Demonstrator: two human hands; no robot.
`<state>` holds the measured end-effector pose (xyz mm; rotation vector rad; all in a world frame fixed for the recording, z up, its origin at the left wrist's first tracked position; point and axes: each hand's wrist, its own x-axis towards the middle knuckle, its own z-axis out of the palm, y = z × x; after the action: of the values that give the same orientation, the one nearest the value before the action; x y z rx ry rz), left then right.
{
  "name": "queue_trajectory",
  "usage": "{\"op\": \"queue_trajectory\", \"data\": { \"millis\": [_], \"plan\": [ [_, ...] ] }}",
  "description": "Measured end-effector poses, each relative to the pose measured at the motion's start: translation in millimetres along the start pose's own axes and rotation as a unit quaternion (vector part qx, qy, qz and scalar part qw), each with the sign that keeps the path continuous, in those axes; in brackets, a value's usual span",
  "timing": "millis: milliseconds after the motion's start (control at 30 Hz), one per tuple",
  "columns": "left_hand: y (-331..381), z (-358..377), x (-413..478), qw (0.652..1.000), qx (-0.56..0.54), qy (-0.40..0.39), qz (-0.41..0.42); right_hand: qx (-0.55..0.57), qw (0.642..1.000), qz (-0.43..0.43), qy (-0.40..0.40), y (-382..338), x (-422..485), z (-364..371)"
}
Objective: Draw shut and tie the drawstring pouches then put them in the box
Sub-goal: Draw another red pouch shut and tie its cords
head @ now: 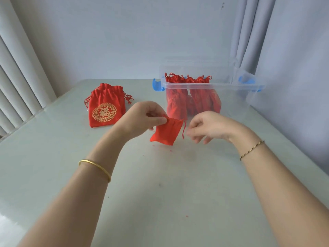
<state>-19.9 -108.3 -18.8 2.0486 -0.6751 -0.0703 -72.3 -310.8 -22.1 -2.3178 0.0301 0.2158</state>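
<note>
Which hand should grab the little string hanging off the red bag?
The right hand, probably. It is empty, fingers loose, just beside the drawstring dangling at the right edge of the pouch. The left hand is busy pinching its top left corner.

Head camera looks forward and down, close over the table (pixel 53 157).

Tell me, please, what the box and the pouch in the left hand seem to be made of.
The box looks like clear glossy plastic: the pouches inside show through its wall. The pouch that the left hand pinches looks like thin, matte red cloth, fibre unclear: it hangs limp and creased.
</note>
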Motion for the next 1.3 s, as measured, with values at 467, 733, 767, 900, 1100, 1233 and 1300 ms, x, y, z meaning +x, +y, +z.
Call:
{"op": "queue_trajectory", "data": {
  "millis": [467,733,767,900,1100,1233,1300],
  "plan": [
    [-4.5,-3.9,2.4,1.0,-0.002,-0.004,0.012,0.096,0.995,-0.01,-0.01,9.2,4.6,-0.8],
    [-11.9,-22.0,0.6,0.981,0.19,0.032,-0.006,0.145,0.987,-0.005,0.071,14.2,-2.2,-19.4],
    [-12.4,-24.8,-0.3,0.98,0.195,0.042,-0.01,0.147,0.986,-0.001,0.081,14.8,-2.6,-20.4],
    [-18.0,-34.2,-1.2,0.977,0.2,0.07,-0.033,0.18,0.978,0.01,0.103,17.2,-2.0,-23.4],
    [-26.3,-48.3,-4.9,0.976,0.181,0.091,-0.076,0.146,0.971,0.088,0.17,25.8,0.9,-28.6],
    [-16.2,-43.0,-3.6,0.988,-0.012,0.112,-0.109,0.087,0.968,0.107,0.211,25.4,1.0,-23.4],
    [-0.9,-33.8,-3.7,0.973,-0.196,0.085,-0.084,0.095,0.966,0.102,0.217,21.6,0.7,-22.3]
  ]
}}
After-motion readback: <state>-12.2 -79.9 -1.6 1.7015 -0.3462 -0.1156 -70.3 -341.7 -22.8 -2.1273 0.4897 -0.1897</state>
